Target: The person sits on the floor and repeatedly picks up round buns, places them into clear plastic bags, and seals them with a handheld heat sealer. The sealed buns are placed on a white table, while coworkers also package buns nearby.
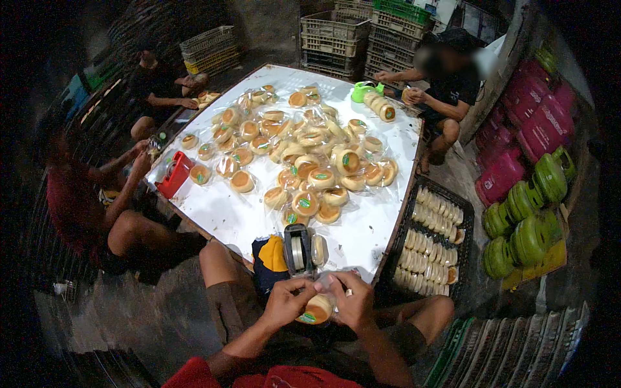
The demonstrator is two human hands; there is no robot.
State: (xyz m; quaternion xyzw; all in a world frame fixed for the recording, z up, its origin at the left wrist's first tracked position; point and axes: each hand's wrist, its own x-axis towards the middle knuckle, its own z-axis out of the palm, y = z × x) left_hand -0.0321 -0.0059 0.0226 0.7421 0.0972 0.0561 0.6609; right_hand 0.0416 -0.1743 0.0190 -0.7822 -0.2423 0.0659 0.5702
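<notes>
Both hands meet over my lap, just in front of the near table edge. Between them hangs a round bread bun in a clear plastic bag (pixel 316 310), with a green label on it. My left hand (pixel 292 299) pinches the bag's gathered top between thumb and finger. My right hand (pixel 350 298) grips the same plastic from the other side. Just beyond stands a dark tape dispenser (pixel 298 250) with a roll in it. A bagged bun (pixel 318 250) lies against its right side, and a dark blue and yellow cloth (pixel 271 254) lies to its left.
Many bagged buns (pixel 310 179) are heaped on the white table (pixel 218 213), which also bears red (pixel 175 174) and green (pixel 367 91) tape dispensers. A black crate of buns (pixel 429 237) stands at right, near green gas cylinders (pixel 524 213). Three people sit around the table.
</notes>
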